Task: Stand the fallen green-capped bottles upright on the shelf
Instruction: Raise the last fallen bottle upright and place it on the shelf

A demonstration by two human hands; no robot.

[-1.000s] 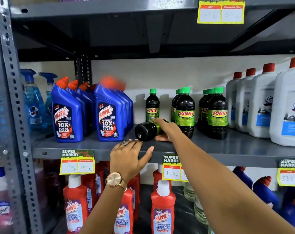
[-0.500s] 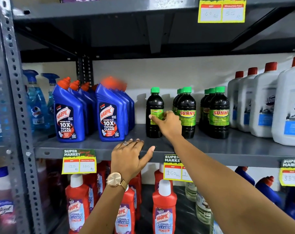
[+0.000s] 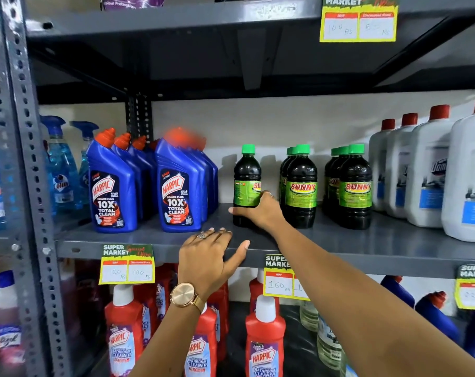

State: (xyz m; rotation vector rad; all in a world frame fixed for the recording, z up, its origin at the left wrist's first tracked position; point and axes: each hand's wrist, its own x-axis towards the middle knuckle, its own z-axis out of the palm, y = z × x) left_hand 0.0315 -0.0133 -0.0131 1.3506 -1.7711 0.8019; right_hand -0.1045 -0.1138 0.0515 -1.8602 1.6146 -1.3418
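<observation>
While gripping dark green-capped plastic bottle with right hand, seat base flat; left hand, holding nothing, rests on grey metal shelf.

Head view; faces shelf front, close.

Blue Harpic bottles, white jugs

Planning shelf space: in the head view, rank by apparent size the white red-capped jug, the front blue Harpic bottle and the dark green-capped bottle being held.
1. White red-capped jug, though nearest the camera.
2. Blue Harpic bottle.
3. Dark green-capped bottle.
</observation>
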